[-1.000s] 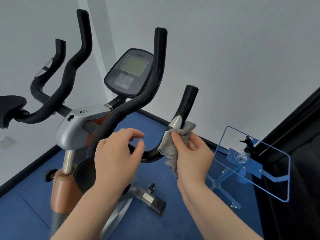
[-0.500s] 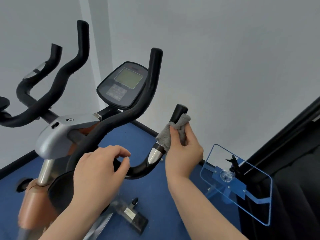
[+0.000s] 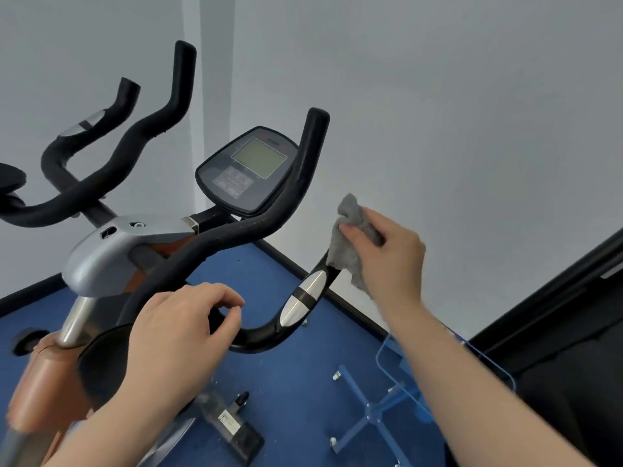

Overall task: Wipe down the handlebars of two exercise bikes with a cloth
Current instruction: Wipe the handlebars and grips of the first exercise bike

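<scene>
An exercise bike with black foam handlebars (image 3: 236, 237) stands in front of me. Its right inner grip (image 3: 303, 298) curves up from a silver sensor plate. My right hand (image 3: 387, 257) grips a grey cloth (image 3: 350, 227) wrapped over the top end of that grip, hiding its tip. My left hand (image 3: 182, 328) hovers with loosely curled fingers over the lower bend of the handlebar and holds nothing. The left handlebars (image 3: 101, 163) rise at the far left.
The bike's console (image 3: 249, 170) sits between the bars, with a grey stem cover (image 3: 124, 251) below. A blue-framed clear stand (image 3: 404, 399) is on the blue floor at right. White walls meet in a corner behind. A dark object (image 3: 556, 332) fills the right edge.
My right hand has slid the cloth up the right inner grip from the silver sensor plate to its top end. My left hand has stayed near the lower bend.
</scene>
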A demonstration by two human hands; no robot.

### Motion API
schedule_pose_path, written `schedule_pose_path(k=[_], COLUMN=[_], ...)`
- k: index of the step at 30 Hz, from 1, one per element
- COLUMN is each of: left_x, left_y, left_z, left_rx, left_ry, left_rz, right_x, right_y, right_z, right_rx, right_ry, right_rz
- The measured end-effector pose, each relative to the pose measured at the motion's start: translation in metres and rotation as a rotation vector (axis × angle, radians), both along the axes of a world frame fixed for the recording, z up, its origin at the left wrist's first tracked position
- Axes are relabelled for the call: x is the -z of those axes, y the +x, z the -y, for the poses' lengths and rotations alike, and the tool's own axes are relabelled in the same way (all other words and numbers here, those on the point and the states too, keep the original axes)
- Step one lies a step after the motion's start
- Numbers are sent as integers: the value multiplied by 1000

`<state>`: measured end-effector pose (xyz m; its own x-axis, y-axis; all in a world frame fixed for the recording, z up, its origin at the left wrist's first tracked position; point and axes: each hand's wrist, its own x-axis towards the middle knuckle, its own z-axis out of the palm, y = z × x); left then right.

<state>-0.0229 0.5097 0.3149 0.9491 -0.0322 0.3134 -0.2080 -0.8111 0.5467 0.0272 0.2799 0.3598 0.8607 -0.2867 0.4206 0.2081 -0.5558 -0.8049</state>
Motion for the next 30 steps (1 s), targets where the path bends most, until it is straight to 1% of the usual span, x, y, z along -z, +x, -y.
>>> schedule_pose_path(k=[1, 2, 4, 6, 8, 10, 13, 14, 17, 19, 22, 24, 25, 27, 30], left_x=[0, 0, 0, 1, 2, 5, 7, 8, 12, 17, 25, 30, 31, 34, 36], left_y=[0, 0, 1, 1, 1, 2, 1, 0, -3, -8, -16, -19, -19, -19, -19], left_z=[0, 0, -1, 0, 0, -3, -5, -5, -10, -20, -36, -40, -41, -41, -42], left_rx=[0, -3, -7, -9, -9, -5, 0, -8, -67, -124, -229, -300, -334, -370, -372], left_ry=[-7, -16, -26, -29, -45, -75, -140, -173, -234, -180, -63, -79, -109, -151, -177], left_rz=[3, 9, 25, 28, 23, 26, 53, 74, 161, 216, 251, 237, 237, 246, 255], right_x=[9, 14, 8, -7, -8, 5, 31, 41, 66, 63, 50, 50, 53, 63, 68], right_y=[-6, -9, -2, 7, 9, 2, -19, -25, -42, -44, -42, -46, -49, -53, -56], right_z=[-7, -9, 0, 9, 13, 12, -12, -27, -67, -65, -34, -21, -23, -43, -78], right_rx=[41, 40, -73, -196, -288, -324, -354, -383, -355, -393, -509, -468, -448, -411, -346], right_ry=[-157, -362, -749, -981, -1103, -1102, -939, -916, -1016, -1078, -1185, -1253, -1253, -1256, -1315], right_rz=[77, 159, 308, 362, 352, 323, 275, 274, 264, 251, 222, 171, 148, 129, 95])
